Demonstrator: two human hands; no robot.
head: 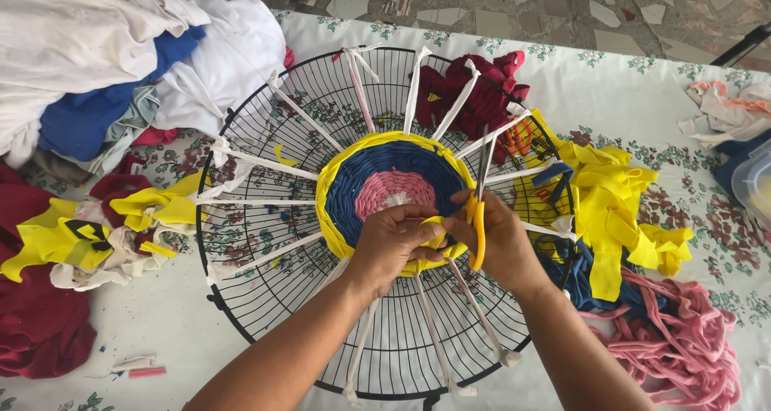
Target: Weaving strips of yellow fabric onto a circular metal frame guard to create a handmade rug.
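Head: yellow strips (610, 210), pink strips (683, 339) beside grille (257, 242).

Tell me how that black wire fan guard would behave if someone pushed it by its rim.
The black wire fan guard would probably slide as one stiff piece, since its metal wires hold a rigid dome. It likely feels light for its size, being mostly open gaps. The white fabric strips and woven round tied across it should travel along, though loose strip ends might drag on the floral tablecloth.
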